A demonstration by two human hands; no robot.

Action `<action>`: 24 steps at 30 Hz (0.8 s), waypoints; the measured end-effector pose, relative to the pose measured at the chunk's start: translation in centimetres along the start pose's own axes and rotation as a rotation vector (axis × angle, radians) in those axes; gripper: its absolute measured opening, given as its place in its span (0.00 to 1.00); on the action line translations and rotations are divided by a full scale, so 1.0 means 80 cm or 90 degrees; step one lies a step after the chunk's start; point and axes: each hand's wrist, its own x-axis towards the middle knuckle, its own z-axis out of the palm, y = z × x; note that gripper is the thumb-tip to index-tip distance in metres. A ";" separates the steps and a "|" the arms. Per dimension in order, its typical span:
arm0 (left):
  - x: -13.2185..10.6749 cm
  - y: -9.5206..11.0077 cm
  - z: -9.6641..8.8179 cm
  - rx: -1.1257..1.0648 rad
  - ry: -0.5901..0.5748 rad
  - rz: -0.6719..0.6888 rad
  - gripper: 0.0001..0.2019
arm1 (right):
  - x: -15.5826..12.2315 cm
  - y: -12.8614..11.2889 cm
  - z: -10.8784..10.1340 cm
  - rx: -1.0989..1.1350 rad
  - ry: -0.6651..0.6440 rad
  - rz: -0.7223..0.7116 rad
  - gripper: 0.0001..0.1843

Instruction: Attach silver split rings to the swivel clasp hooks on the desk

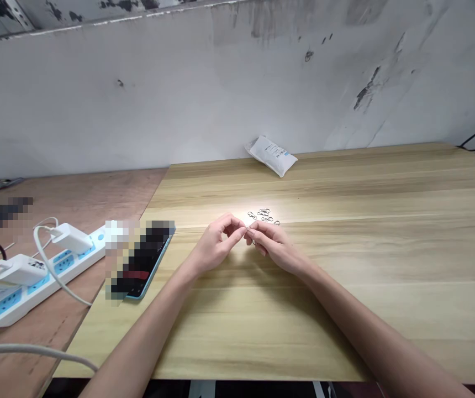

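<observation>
Over the middle of the wooden board, my left hand (220,241) and my right hand (276,243) meet at the fingertips. Both are closed in a pinch on one small metal ring piece (254,242), mostly hidden by the fingers; a bit of its curved wire shows under my right fingertips. Just beyond the hands lies a loose group of several small metal ring pieces (264,213), thin and looped, too small to make out in detail.
A white printed packet (273,156) lies at the back near the wall (204,110). To the left is a phone (148,260), partly blurred out. Farther left, a white power strip (66,262) with plugged-in chargers (72,237) and cables (34,349) sits on a brown surface (109,188).
</observation>
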 end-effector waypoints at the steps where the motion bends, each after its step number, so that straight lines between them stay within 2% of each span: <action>1: 0.000 0.000 -0.001 0.004 -0.003 -0.002 0.11 | 0.000 0.001 -0.001 -0.007 0.002 -0.004 0.18; 9: 0.000 0.005 -0.010 0.024 -0.016 -0.015 0.10 | -0.003 0.002 -0.004 -0.042 -0.063 -0.015 0.19; 15: 0.001 0.003 -0.012 -0.020 -0.033 -0.068 0.09 | -0.006 -0.004 -0.007 -0.091 -0.083 -0.006 0.21; 24: 0.000 0.001 -0.020 -0.183 -0.145 -0.113 0.11 | -0.012 -0.011 -0.010 -0.070 -0.162 0.015 0.22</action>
